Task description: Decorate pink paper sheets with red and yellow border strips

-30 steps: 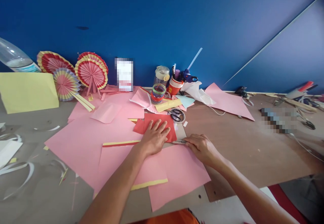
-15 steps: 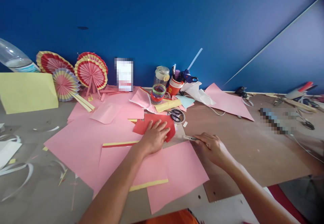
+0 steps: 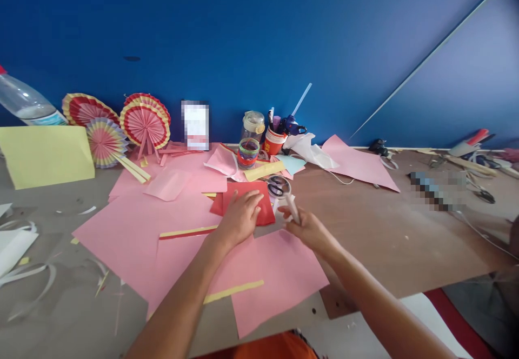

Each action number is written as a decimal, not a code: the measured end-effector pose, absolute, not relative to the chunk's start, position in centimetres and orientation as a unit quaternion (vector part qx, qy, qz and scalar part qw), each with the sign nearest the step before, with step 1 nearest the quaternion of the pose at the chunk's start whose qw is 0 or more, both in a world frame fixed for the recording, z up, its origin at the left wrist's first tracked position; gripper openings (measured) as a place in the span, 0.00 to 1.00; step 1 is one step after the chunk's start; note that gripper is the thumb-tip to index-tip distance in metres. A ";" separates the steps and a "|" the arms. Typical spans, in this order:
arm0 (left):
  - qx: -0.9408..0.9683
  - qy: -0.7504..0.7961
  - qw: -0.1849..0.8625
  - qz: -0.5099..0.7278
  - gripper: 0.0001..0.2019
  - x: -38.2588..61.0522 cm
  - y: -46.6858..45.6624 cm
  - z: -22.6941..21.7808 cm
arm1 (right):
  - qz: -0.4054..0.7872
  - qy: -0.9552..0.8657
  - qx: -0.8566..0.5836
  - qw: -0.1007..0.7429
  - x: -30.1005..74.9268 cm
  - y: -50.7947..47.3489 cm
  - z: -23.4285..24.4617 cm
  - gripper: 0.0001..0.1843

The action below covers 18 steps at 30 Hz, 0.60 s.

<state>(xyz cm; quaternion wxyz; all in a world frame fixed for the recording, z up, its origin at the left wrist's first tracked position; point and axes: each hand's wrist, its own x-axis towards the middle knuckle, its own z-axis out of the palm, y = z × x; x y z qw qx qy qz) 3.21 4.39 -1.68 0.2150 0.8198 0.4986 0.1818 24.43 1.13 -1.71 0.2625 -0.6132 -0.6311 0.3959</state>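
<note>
Clamping slim pale cutter point(image 3: 292, 210) in right hand point(image 3: 308, 231), lengthwise toward 11 o'clock; resting left hand point(image 3: 241, 217) (unclenched) on red paper sheet point(image 3: 266, 206).

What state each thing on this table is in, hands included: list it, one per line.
Left hand: resting on the red paper, fingers extended.
Red paper: spread out, partly covered by that hand.
Right hand: closed around a pale tool.
Pale tool: held; blade state unclear.
Scissors: lying down, unheld; blades unclear.
Orange cup: upright, filled with tools.
Plastic bottle: capped.
Lavender-edged fan: unfolded.
</note>
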 end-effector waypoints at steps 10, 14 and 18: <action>0.853 0.495 0.139 0.086 0.21 2.6 2.8 -3.3 | 0.383 -0.564 -0.668 0.298 20.6 5.3 -2.7 0.15; 0.866 0.485 0.110 0.052 0.25 2.2 2.3 -4.6 | 0.429 -0.542 -0.639 0.338 20.4 5.2 -2.4 0.18; 0.864 0.492 0.080 0.068 0.26 2.0 2.1 -5.4 | 0.592 -0.481 -0.535 0.363 20.9 3.9 -2.1 0.26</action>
